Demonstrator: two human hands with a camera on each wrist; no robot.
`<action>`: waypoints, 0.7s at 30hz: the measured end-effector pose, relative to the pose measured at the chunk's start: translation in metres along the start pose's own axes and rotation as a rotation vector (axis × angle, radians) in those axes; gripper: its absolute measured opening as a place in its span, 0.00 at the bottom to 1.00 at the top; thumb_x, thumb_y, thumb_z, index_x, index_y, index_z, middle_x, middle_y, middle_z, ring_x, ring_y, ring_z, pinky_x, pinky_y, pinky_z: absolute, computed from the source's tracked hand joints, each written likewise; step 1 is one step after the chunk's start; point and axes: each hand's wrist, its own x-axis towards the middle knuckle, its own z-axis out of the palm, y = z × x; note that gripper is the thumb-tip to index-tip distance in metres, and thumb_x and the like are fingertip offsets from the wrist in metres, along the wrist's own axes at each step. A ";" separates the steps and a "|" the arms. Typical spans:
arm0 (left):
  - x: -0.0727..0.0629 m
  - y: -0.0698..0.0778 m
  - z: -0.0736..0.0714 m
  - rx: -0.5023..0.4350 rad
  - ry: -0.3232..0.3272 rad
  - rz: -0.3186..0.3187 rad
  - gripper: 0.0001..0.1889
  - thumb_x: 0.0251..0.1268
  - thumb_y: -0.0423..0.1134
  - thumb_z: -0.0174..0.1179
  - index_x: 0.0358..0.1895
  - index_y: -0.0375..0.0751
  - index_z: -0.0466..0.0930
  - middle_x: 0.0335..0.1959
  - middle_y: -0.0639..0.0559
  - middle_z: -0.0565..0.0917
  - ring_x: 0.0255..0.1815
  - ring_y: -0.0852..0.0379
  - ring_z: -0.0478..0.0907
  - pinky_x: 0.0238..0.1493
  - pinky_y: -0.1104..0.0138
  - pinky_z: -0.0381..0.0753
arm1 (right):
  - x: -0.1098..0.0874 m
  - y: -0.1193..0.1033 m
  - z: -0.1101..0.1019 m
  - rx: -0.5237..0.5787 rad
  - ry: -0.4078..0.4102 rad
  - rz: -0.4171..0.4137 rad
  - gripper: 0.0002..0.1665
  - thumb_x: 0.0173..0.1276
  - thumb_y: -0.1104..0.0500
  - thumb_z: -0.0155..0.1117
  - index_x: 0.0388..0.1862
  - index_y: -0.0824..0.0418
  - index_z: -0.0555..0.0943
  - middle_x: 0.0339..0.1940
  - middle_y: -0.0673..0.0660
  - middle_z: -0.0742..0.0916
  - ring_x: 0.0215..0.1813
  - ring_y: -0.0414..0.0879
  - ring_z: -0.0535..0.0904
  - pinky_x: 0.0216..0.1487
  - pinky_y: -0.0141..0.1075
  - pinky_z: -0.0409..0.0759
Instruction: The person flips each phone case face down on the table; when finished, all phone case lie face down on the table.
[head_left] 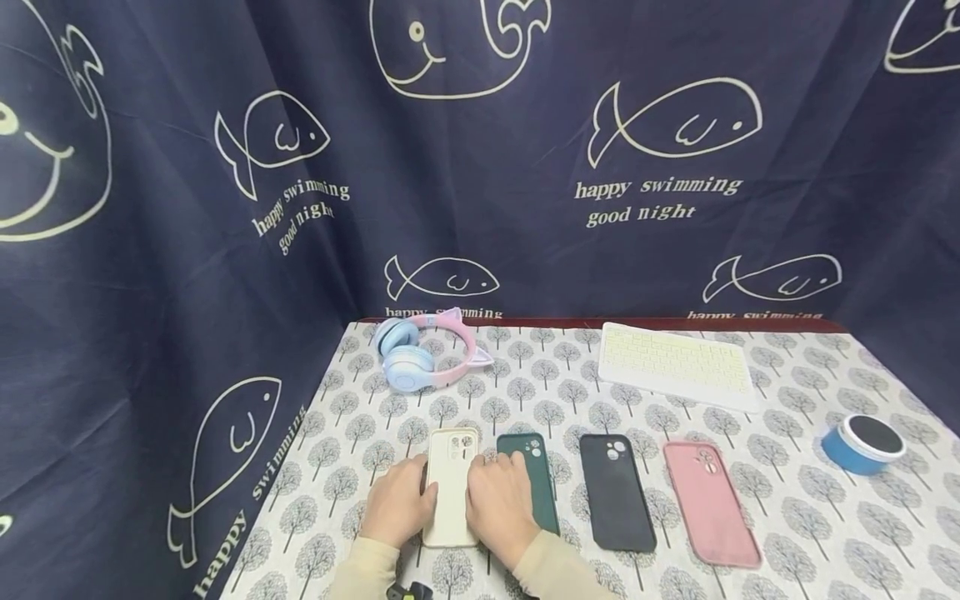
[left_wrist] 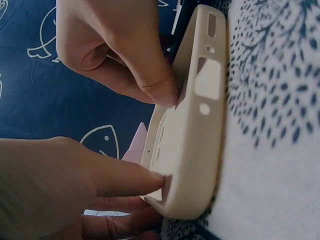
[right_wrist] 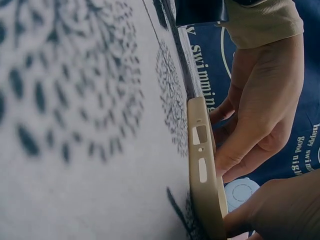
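Observation:
A cream phone case (head_left: 452,492) lies open side up on the cloth, its camera cutouts at the far end. My left hand (head_left: 397,504) grips its left long side, and my right hand (head_left: 498,504) grips the right. In the left wrist view, the left thumb (left_wrist: 145,180) hooks inside the rim with fingers around the outside. The right thumb (left_wrist: 160,87) presses on the opposite rim there. Port and speaker holes show along the case's near end (left_wrist: 202,100). A dark green phone case (head_left: 542,479) lies partly hidden under my right hand.
Right of the hands lie a black phone case (head_left: 617,496) and a pink one (head_left: 712,504). Cat-ear headphones (head_left: 408,367) and a white keyboard (head_left: 675,367) sit toward the back. A blue round container (head_left: 855,454) stands at the right. A dark curtain (head_left: 480,167) hangs behind.

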 end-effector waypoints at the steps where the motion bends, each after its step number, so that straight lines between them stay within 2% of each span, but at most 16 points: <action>1: 0.000 0.000 0.000 -0.007 0.000 0.003 0.16 0.56 0.36 0.69 0.47 0.33 0.83 0.27 0.50 0.82 0.26 0.55 0.78 0.29 0.59 0.79 | 0.000 0.000 0.000 0.004 0.000 0.003 0.09 0.57 0.59 0.69 0.26 0.65 0.83 0.10 0.51 0.75 0.19 0.42 0.59 0.30 0.37 0.56; 6: 0.000 0.000 0.000 -0.072 -0.008 0.020 0.10 0.56 0.31 0.65 0.43 0.34 0.83 0.19 0.56 0.75 0.19 0.60 0.70 0.21 0.65 0.71 | 0.000 0.000 -0.002 0.025 0.006 0.022 0.09 0.54 0.61 0.70 0.20 0.61 0.78 0.09 0.49 0.71 0.17 0.42 0.59 0.29 0.37 0.56; 9: -0.001 0.000 -0.002 -0.106 -0.012 0.016 0.11 0.57 0.30 0.62 0.44 0.34 0.83 0.15 0.59 0.70 0.14 0.62 0.65 0.17 0.67 0.65 | 0.000 0.001 -0.002 0.044 0.013 0.034 0.08 0.54 0.61 0.70 0.21 0.60 0.78 0.11 0.50 0.73 0.18 0.42 0.61 0.29 0.37 0.57; 11: -0.001 -0.001 -0.003 -0.111 -0.004 0.011 0.13 0.58 0.30 0.61 0.47 0.32 0.83 0.13 0.60 0.68 0.12 0.63 0.62 0.15 0.67 0.63 | 0.001 0.000 -0.003 0.079 0.017 0.042 0.06 0.54 0.63 0.69 0.23 0.61 0.80 0.14 0.51 0.76 0.18 0.43 0.65 0.29 0.36 0.62; 13: -0.002 0.000 -0.006 -0.115 0.014 0.009 0.15 0.57 0.30 0.61 0.48 0.31 0.82 0.12 0.60 0.67 0.12 0.63 0.60 0.15 0.68 0.62 | 0.001 -0.001 -0.004 0.141 0.023 0.056 0.05 0.56 0.65 0.67 0.30 0.66 0.82 0.19 0.54 0.79 0.20 0.45 0.73 0.29 0.35 0.71; 15: -0.004 0.001 -0.009 -0.129 0.034 0.003 0.17 0.57 0.29 0.61 0.51 0.29 0.81 0.13 0.60 0.68 0.13 0.63 0.61 0.16 0.68 0.62 | 0.002 -0.002 -0.006 0.220 0.032 0.072 0.09 0.57 0.68 0.65 0.37 0.72 0.83 0.25 0.58 0.82 0.23 0.48 0.79 0.28 0.36 0.78; 17: -0.004 0.003 -0.013 -0.149 0.061 -0.003 0.20 0.55 0.29 0.62 0.53 0.27 0.80 0.15 0.60 0.70 0.15 0.63 0.62 0.18 0.68 0.64 | 0.003 -0.002 -0.008 0.310 0.042 0.095 0.12 0.59 0.70 0.63 0.41 0.75 0.82 0.28 0.61 0.83 0.25 0.52 0.82 0.27 0.38 0.82; 19: -0.004 0.005 -0.017 -0.186 0.081 -0.013 0.23 0.55 0.29 0.62 0.56 0.26 0.78 0.18 0.60 0.74 0.16 0.64 0.65 0.19 0.69 0.67 | 0.005 -0.002 -0.010 0.404 0.049 0.124 0.09 0.60 0.71 0.62 0.39 0.74 0.82 0.27 0.59 0.82 0.26 0.50 0.82 0.27 0.37 0.82; 21: -0.004 0.006 -0.020 -0.233 0.100 -0.019 0.23 0.54 0.28 0.62 0.56 0.26 0.78 0.21 0.59 0.76 0.17 0.65 0.67 0.20 0.69 0.69 | 0.007 0.000 -0.012 0.485 0.056 0.154 0.03 0.59 0.72 0.63 0.33 0.69 0.83 0.24 0.56 0.81 0.25 0.46 0.79 0.26 0.35 0.79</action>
